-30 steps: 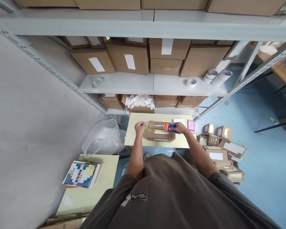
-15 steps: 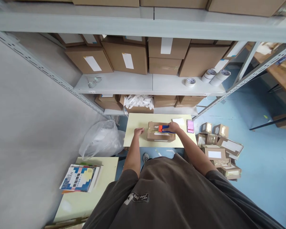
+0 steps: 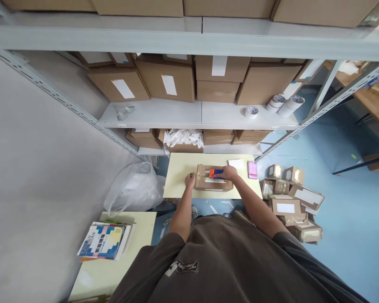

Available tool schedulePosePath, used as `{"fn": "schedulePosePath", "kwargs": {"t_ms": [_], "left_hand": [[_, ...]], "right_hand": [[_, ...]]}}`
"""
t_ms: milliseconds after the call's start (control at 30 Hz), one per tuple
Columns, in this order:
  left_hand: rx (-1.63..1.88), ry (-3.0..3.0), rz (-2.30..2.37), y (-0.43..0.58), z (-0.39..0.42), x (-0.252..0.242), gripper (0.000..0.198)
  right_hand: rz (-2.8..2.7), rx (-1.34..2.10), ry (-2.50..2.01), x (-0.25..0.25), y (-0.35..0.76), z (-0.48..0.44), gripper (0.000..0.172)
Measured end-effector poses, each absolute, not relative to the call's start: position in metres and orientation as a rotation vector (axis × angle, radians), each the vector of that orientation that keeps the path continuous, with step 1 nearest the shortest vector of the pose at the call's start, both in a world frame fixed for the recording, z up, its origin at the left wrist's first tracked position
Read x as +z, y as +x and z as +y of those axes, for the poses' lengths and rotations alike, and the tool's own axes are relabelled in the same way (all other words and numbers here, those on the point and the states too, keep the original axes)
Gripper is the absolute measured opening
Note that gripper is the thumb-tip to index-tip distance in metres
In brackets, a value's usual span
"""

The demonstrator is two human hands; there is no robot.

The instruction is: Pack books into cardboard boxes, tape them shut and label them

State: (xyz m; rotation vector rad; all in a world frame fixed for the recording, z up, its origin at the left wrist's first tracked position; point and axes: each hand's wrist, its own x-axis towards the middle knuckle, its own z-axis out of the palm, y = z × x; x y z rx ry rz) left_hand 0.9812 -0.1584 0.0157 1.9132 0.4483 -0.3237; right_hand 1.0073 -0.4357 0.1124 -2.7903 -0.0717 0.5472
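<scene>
A small cardboard box (image 3: 213,186) lies on the pale yellow table, with shiny clear tape at its left end. My right hand (image 3: 230,173) is closed round a blue and orange tape dispenser (image 3: 217,172), which is over the top of the box. At the box's left end, my left hand (image 3: 190,180) has its fingers curled closed; what they hold, if anything, is hidden. A white paper slip (image 3: 236,163) and a pink pad (image 3: 252,169) lie beyond my right hand.
Ahead stands a grey shelf rack (image 3: 164,113) with cartons and white tape rolls (image 3: 251,112). Packed boxes (image 3: 286,206) are piled on the floor at right. At left are a clear plastic bag (image 3: 134,189) and magazines (image 3: 102,240) on a second table.
My left hand has moved right and slightly nearer me, to the left end of the box. My right hand still holds the dispenser over the box. The view has tilted slightly.
</scene>
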Motion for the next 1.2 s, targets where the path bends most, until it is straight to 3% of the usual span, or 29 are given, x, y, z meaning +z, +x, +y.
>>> {"fn": "schedulePosePath", "kwargs": {"t_ms": [200,433,833,1200], "left_hand": [[-0.323,1.963,0.382,0.983,-0.19,0.022,0.061],[-0.377,2.026,0.374,0.984,-0.212,0.022,0.057],[-0.483,2.16,0.251,0.99,-0.219,0.012,0.052],[-0.51,1.937,0.38,1.003,-0.126,0.01,0.069]], "right_hand": [[-0.092,0.601,-2.79,0.113,1.003,-0.44,0.074],[-0.022,0.692,-2.789,0.123,1.0,-0.457,0.079],[0.378,0.876,-2.923,0.152,0.943,-0.648,0.072],[0.208,0.652,-2.95,0.204,0.981,-0.523,0.069]]}}
